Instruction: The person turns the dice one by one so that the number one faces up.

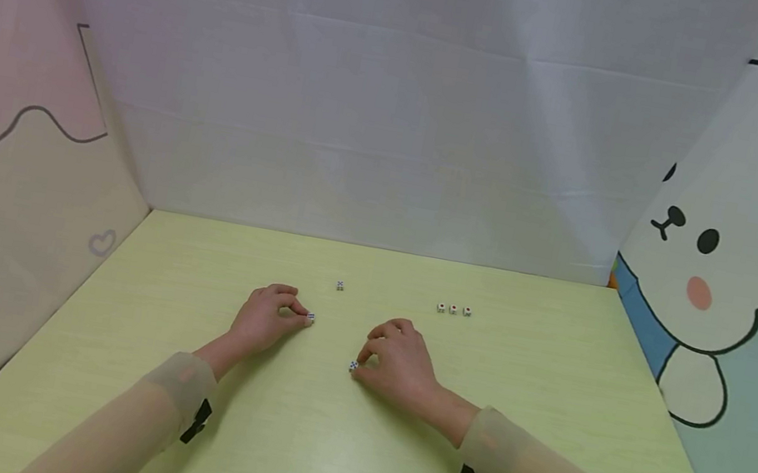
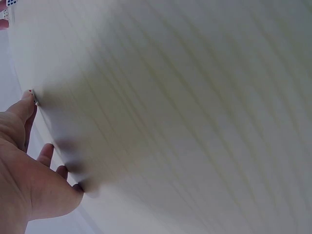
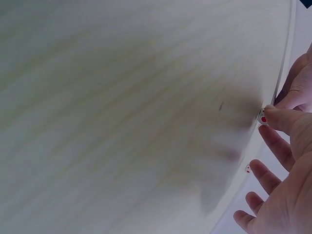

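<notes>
Dice [image 1: 353, 366] all inside the table edges [image 1: 383, 253]

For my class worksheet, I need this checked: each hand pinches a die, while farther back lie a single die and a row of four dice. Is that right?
Not quite: the row of dice has three, not four, as the head view shows. The left hand pinches one die, the right hand another die, and a single die lies farther back.
</notes>
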The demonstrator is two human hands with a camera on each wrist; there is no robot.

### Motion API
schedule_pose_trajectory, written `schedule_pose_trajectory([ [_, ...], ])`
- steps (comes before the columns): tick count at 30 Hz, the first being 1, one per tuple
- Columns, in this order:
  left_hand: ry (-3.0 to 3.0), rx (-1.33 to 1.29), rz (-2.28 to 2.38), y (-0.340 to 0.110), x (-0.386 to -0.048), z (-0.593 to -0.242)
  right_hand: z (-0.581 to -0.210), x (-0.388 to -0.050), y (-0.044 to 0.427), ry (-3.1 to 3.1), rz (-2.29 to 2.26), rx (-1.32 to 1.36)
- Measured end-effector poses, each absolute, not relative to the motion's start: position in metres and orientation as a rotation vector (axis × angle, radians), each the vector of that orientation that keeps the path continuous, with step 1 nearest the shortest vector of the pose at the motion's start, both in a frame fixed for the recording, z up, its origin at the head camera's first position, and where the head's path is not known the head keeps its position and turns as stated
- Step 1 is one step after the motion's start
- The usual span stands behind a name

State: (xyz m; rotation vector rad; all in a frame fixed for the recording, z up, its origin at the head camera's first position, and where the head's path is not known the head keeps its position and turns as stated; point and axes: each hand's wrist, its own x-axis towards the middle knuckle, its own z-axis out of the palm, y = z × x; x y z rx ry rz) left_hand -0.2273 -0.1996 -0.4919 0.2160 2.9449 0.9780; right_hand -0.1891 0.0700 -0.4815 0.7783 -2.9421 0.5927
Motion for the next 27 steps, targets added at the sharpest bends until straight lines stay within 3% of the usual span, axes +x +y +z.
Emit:
schedule_pose_trajectory([
  [12,2.938,0.204,0.985,-0.2,-0.23,-0.494,-0.463,-0.191,0.085,-2.888,0.602,0.769],
  [27,2.939,0.199,0.977,-0.2,-0.233,-0.496,-0.421,-0.204,0.16,-2.763,0.668,0.733],
])
